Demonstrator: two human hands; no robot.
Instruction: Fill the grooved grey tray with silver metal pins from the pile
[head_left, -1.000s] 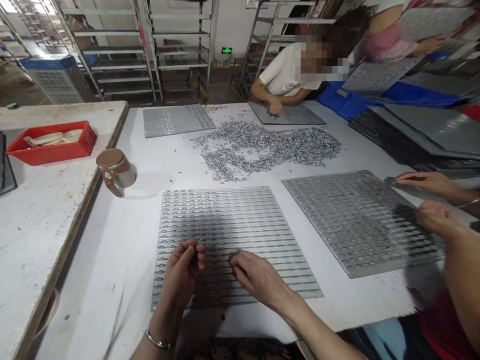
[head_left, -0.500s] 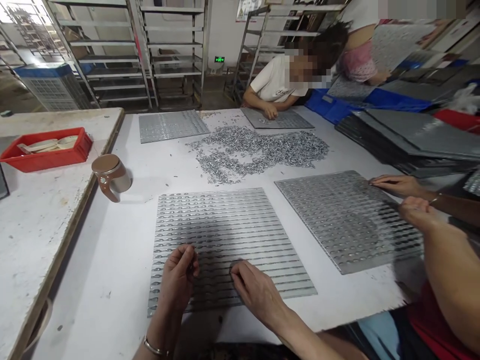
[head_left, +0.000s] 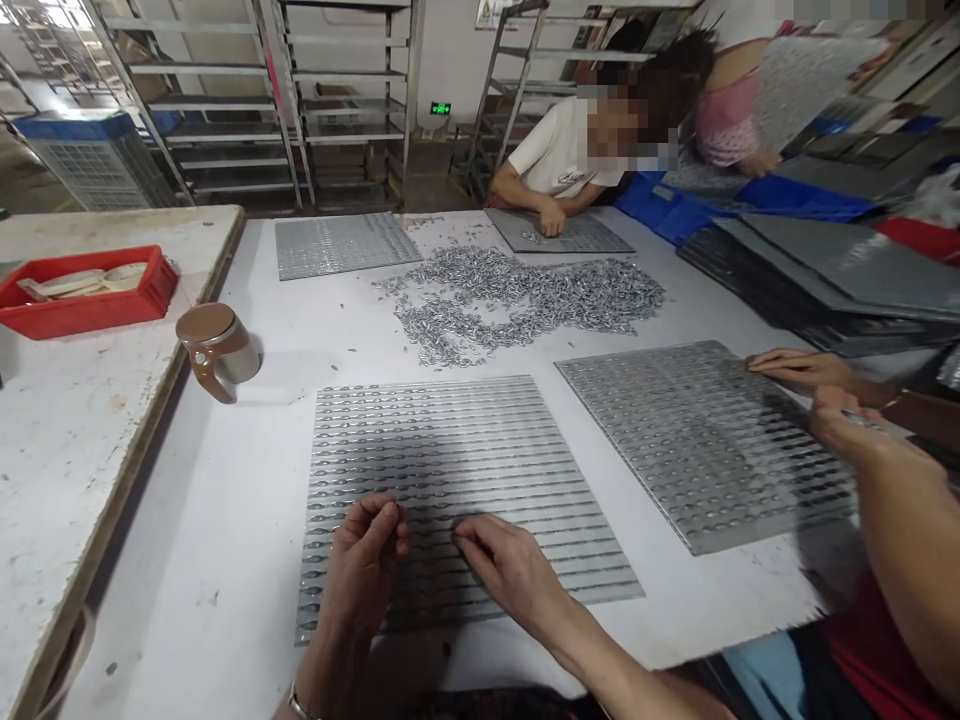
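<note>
Workroom with metal racks [head_left: 217, 103] along a pale far wall [head_left: 450, 60].
A green sign [head_left: 440, 108] glows there; the far left is brightly lit. Near left, a worn bench [head_left: 67, 430] stands beside a white table [head_left: 232, 500].

We can read no whole word. Straight beyond our fingers [head_left: 480, 524], across the room, a green sign [head_left: 440, 108] glows low on the wall, its marks too small for us. Beyond and right of our fingers, dark lettering [head_left: 571, 177] crosses a co-worker's white shirt [head_left: 555, 140], illegible to us, like the higher wall notice [head_left: 491, 14].
</note>
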